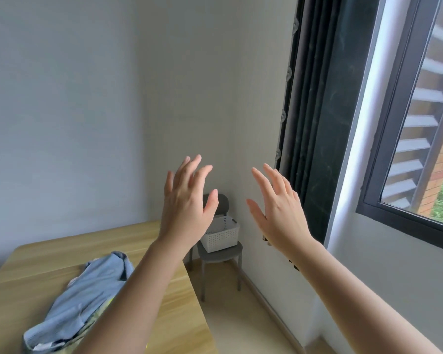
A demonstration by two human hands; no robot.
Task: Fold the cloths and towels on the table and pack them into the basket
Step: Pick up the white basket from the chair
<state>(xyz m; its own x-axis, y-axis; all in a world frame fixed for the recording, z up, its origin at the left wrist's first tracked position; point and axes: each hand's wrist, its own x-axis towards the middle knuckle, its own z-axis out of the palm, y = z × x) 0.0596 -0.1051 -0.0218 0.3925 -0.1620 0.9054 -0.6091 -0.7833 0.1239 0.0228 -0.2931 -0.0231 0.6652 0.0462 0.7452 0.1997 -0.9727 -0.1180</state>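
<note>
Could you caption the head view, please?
Left hand and right hand raised open; blue cloth heaped on table, white basket on chair.

Matt wood-grain table (pixel 49 254); perforated white plastic basket (pixel 221 237); soft blue cloth (pixel 87 290).

I see a crumpled pale blue cloth (pixel 82 297) heaped unfolded on the light wooden table (pixel 62 246), towards its near side, with other fabric (a yellowish patterned piece, as far as I can tell) poking out beneath it. The white perforated basket (pixel 221 237) sits upright off the table, on a grey chair (pixel 220 254) beyond the far corner.
</note>
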